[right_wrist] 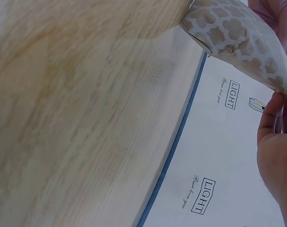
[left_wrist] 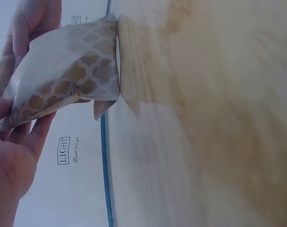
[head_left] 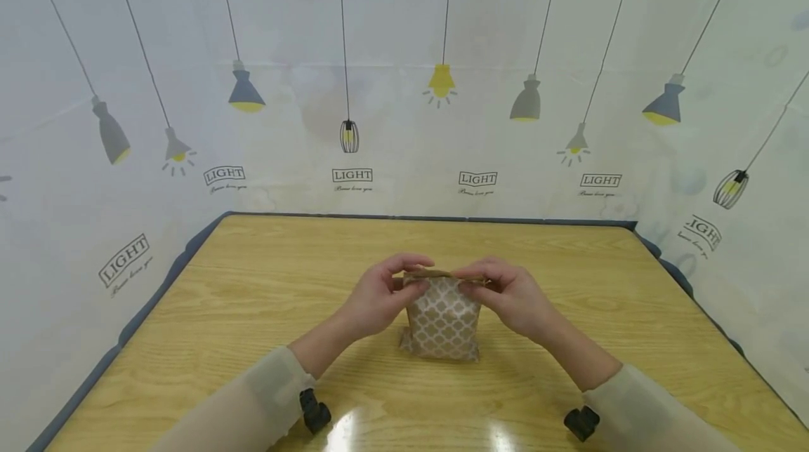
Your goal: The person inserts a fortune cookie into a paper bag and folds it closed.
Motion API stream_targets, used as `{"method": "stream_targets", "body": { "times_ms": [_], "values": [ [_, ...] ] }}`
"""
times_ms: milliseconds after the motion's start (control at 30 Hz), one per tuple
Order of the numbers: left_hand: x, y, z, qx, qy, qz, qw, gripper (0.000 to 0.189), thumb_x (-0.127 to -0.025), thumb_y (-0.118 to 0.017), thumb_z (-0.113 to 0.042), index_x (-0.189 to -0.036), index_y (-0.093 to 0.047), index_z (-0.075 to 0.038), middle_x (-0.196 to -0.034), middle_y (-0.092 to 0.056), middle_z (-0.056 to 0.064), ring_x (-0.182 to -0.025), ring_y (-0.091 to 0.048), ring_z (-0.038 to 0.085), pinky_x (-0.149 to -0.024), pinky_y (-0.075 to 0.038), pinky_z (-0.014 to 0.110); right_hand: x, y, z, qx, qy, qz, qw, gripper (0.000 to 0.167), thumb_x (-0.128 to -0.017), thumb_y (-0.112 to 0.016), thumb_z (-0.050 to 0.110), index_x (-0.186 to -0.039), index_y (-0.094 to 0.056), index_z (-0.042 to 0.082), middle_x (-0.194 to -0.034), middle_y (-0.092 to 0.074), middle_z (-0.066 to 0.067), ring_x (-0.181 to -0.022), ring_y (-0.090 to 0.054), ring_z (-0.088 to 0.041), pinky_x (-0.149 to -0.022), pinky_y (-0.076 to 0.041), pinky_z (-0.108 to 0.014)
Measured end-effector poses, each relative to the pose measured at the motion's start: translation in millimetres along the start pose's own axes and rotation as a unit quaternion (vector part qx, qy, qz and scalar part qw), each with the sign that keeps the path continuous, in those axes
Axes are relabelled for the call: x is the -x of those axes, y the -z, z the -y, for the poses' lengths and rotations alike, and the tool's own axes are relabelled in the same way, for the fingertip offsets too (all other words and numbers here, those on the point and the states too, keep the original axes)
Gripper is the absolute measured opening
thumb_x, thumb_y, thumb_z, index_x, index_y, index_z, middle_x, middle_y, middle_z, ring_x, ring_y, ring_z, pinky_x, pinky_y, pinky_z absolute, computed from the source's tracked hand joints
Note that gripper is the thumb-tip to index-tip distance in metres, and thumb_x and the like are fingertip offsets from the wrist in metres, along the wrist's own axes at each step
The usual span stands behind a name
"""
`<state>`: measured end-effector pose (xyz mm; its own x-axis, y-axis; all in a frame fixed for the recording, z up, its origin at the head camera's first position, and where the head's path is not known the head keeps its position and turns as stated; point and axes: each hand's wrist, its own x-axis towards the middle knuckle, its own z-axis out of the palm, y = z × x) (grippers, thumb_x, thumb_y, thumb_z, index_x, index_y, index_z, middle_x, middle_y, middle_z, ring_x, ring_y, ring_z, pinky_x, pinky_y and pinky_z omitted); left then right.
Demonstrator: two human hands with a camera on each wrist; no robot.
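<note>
A small brown pouch-like bag (head_left: 445, 318) with a white lattice pattern stands upright on the wooden table, its top rim bunched or folded over. My left hand (head_left: 385, 294) pinches the left end of that rim, thumb on the near face and fingers behind. At the opposite end my right hand (head_left: 515, 297) pinches the rim the same way. In the left wrist view the bag (left_wrist: 98, 73) looks puffed out, with a crease low on its side. The right wrist view shows the bag's edge (right_wrist: 256, 52) between thumb and fingers. What is inside is hidden.
The wooden table (head_left: 265, 283) has a dark blue border (head_left: 354, 215) along its back and sides. Behind it rises a pale cloth (head_left: 404, 31) printed with hanging lamps and the word LIGHT. A small black camera (head_left: 314, 411) sits at the left cuff, another camera (head_left: 581, 424) at the right.
</note>
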<state>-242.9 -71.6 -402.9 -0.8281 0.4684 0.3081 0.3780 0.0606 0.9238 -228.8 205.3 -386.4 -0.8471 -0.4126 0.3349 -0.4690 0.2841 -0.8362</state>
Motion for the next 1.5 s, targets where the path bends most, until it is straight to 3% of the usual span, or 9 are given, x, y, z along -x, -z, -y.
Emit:
{"method": "stream_targets", "body": {
  "times_ms": [133,300,433,667,867,1000,1200,1367,1500],
  "values": [
    [0.5,-0.4,-1.7,-0.043,-0.028,0.015,0.9986,0.028,-0.108,-0.062,0.002,-0.133,-0.069,-0.008,-0.136,-0.068,0.014,-0.119,-0.068,0.018,-0.097,-0.062,0.028,-0.2,-1,-2,0.001,0.021,0.008,0.9997,0.027,-0.103,-0.069,-0.004,-0.126,-0.08,0.004,-0.123,-0.073,-0.015,-0.106,-0.07,-0.005,-0.085,-0.064,-0.025],
    [-0.1,-0.8,0.3,-0.11,-0.065,0.013,0.9917,0.028,-0.105,-0.061,0.006,-0.122,-0.075,-0.011,-0.124,-0.071,0.01,-0.106,-0.066,0.013,-0.084,-0.062,0.026,1.0,0,-3,0.03,0.029,0.018,0.999,0.028,-0.104,-0.068,-0.004,-0.127,-0.081,0.008,-0.127,-0.075,-0.013,-0.107,-0.068,-0.002,-0.083,-0.062,-0.025],
    [-0.2,-1.7,0.9,-0.129,-0.078,0.009,0.9885,0.027,-0.105,-0.061,0.005,-0.12,-0.076,-0.012,-0.119,-0.072,0.009,-0.094,-0.061,0.01,-0.076,-0.058,0.023,4.0,1,-3,0.049,0.025,0.04,0.9977,0.029,-0.107,-0.067,0.004,-0.133,-0.078,0.012,-0.133,-0.075,-0.011,-0.108,-0.069,-0.003,-0.087,-0.061,-0.027],
    [0.5,-3.2,0.0,-0.127,-0.057,0.008,0.9902,0.024,-0.1,-0.068,0.001,-0.119,-0.075,-0.011,-0.114,-0.07,0.009,-0.079,-0.054,0.011,-0.065,-0.049,0.02,5.1,-4,0,0.045,-0.011,0.035,0.9983,0.028,-0.116,-0.057,0.023,-0.133,-0.078,0.016,-0.134,-0.078,-0.007,-0.113,-0.072,-0.008,-0.092,-0.061,-0.027],
    [0.8,-7.1,-0.9,-0.124,-0.043,-0.022,0.9911,0.011,-0.107,-0.073,-0.018,-0.115,-0.079,-0.014,-0.109,-0.073,0.005,-0.082,-0.059,0.01,-0.069,-0.053,0.021,3.1,-8,4,0.052,-0.039,0.019,0.9977,0.028,-0.116,-0.057,0.027,-0.128,-0.08,0.016,-0.129,-0.08,-0.005,-0.11,-0.073,-0.01,-0.091,-0.061,-0.026],
    [0.7,-9.9,-0.6,-0.13,-0.047,-0.039,0.9896,0.01,-0.105,-0.074,-0.013,-0.113,-0.08,-0.014,-0.107,-0.074,0.004,-0.081,-0.059,0.01,-0.069,-0.053,0.021,0.7,-10,10,0.048,-0.073,0.006,0.9962,0.025,-0.114,-0.062,0.03,-0.124,-0.077,0.013,-0.12,-0.079,-0.007,-0.099,-0.071,-0.014,-0.083,-0.06,-0.026],
    [1.6,-11.2,-3.4,-0.125,-0.042,-0.042,0.9903,0.015,-0.103,-0.074,-0.006,-0.115,-0.079,-0.011,-0.112,-0.074,0.007,-0.081,-0.058,0.009,-0.067,-0.052,0.021,-2.8,-10,13,0.027,-0.1,0.02,0.9945,0.029,-0.107,-0.073,0.022,-0.129,-0.067,0.004,-0.128,-0.074,-0.017,-0.101,-0.072,-0.019,-0.076,-0.062,-0.03],
    [1.9,-13.1,-6.5,-0.114,-0.002,-0.039,0.9926,0.019,-0.106,-0.075,-0.02,-0.123,-0.076,-0.012,-0.12,-0.074,0.006,-0.084,-0.059,0.011,-0.069,-0.052,0.022,-3.7,-12,14,0.031,-0.092,0.028,0.9948,0.026,-0.107,-0.073,0.018,-0.129,-0.072,0.004,-0.123,-0.076,-0.016,-0.092,-0.072,-0.016,-0.073,-0.063,-0.029],
    [0.9,-15.1,-6.9,-0.108,0.009,-0.03,0.9937,0.015,-0.107,-0.074,-0.025,-0.116,-0.079,-0.014,-0.117,-0.077,0.005,-0.088,-0.063,0.01,-0.072,-0.054,0.023,-3.8,-14,16,0.04,-0.096,0.028,0.9942,0.025,-0.106,-0.075,0.021,-0.127,-0.074,0.008,-0.124,-0.077,-0.013,-0.097,-0.074,-0.015,-0.075,-0.064,-0.028]
  ]
}}
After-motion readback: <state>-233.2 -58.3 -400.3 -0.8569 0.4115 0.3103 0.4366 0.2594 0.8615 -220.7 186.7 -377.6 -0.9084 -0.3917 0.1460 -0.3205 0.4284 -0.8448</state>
